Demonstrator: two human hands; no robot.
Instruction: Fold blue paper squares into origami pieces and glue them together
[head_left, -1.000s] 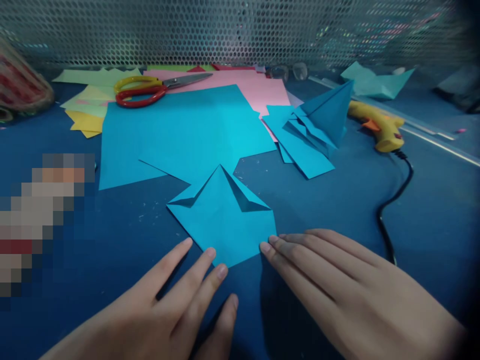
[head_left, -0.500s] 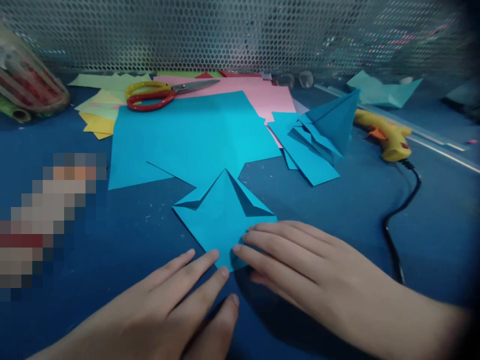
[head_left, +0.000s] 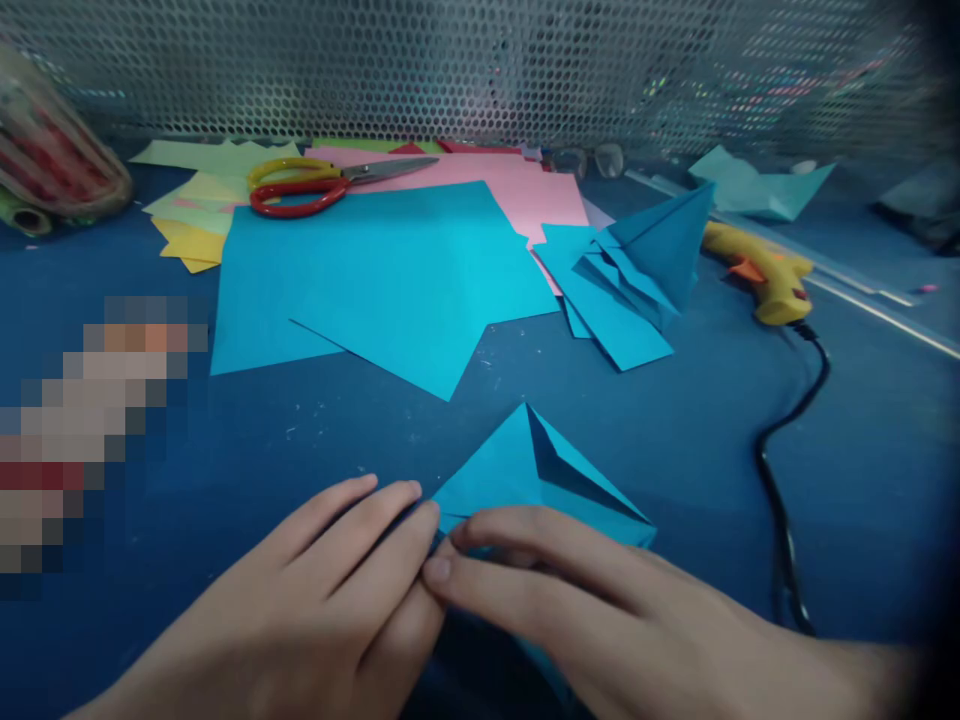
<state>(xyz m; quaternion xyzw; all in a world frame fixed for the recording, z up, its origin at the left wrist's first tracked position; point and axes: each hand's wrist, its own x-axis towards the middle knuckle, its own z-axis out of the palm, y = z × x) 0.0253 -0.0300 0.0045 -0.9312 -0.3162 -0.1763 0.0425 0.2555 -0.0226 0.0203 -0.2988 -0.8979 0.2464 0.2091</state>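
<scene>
A folded sheet of blue paper (head_left: 491, 468) lies near the front of the table, its pointed top away from me and a dark fold opening along its upper right edge. My left hand (head_left: 337, 600) is closed at the paper's left corner, fingers together and thumb tucked beneath. From the right, my right hand (head_left: 600, 610) reaches across the paper, its fingertips pinching the same corner and touching my left fingers. My hands hide the lower part of the paper.
Larger blue sheets (head_left: 360, 260) lie behind, with red-and-yellow scissors (head_left: 300, 188) and pink paper (head_left: 517, 190). Folded blue pieces (head_left: 637, 285) and a yellow glue gun (head_left: 765, 270) with a black cord (head_left: 780, 500) sit at right. A jar (head_left: 60, 140) stands far left.
The folded paper has moved right and toward me and turned, coming off the larger sheets. My hands have come together at its left corner; earlier my fingers lay spread at its lower edges.
</scene>
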